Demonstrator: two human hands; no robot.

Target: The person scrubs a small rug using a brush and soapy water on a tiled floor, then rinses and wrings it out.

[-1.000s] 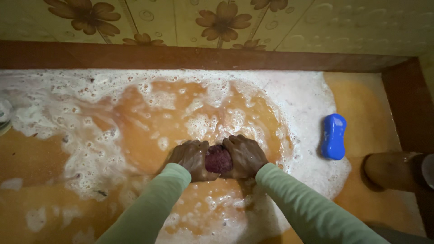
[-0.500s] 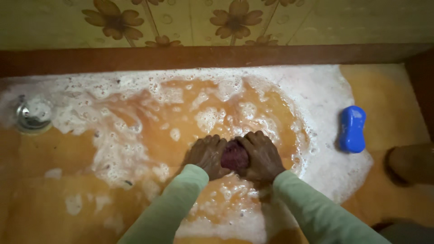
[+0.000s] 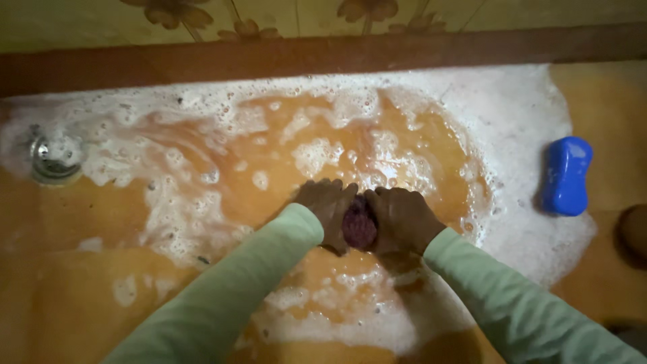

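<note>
Both hands press a dark maroon scrubber (image 3: 358, 224) onto a wet orange floor (image 3: 81, 296) covered with white soap foam (image 3: 472, 121). My left hand (image 3: 327, 205) grips the scrubber's left side and my right hand (image 3: 403, 218) grips its right side. Pale green sleeves cover both forearms. Most of the scrubber is hidden between the fingers.
A blue soap bar (image 3: 565, 176) lies on the floor at the right. A round metal drain (image 3: 55, 159) sits at the left in the foam. A dark brown skirting (image 3: 323, 57) runs under flowered wall tiles (image 3: 202, 13). A bare foot (image 3: 635, 232) shows at the right edge.
The view has shifted left and down, bringing the drain in. Both hands with the scrubber have slid slightly forward over the foamy floor.
</note>
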